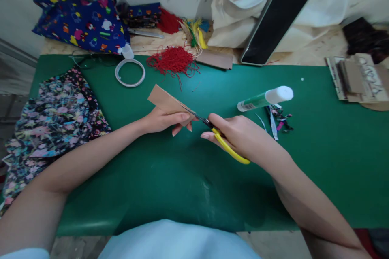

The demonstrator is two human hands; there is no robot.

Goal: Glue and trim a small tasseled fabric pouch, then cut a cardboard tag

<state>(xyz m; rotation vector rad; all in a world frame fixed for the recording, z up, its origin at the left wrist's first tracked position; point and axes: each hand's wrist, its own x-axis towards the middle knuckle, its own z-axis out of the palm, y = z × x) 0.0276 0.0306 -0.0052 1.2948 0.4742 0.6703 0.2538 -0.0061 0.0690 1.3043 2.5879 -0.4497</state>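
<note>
A small piece of brown cardboard [167,101] is pinched in my left hand [165,120], thumb on top and fingers beneath. My right hand [240,133] grips yellow-handled scissors [232,151]. Their blades lie along the cardboard's upper right edge, and I cannot tell whether they are cutting into it. Right of that hand stands a green and white glue stick [264,99], tilted in view, beside a little heap of fabric scraps [281,119].
Red yarn [172,60], a roll of tape [130,73] and a cardboard strip [214,60] lie behind my hands. Floral fabric [57,117] covers the left side. A phone [282,20] leans against a cream bag [237,28]. Cardboard pieces [354,77] are stacked at right on the green mat [182,186].
</note>
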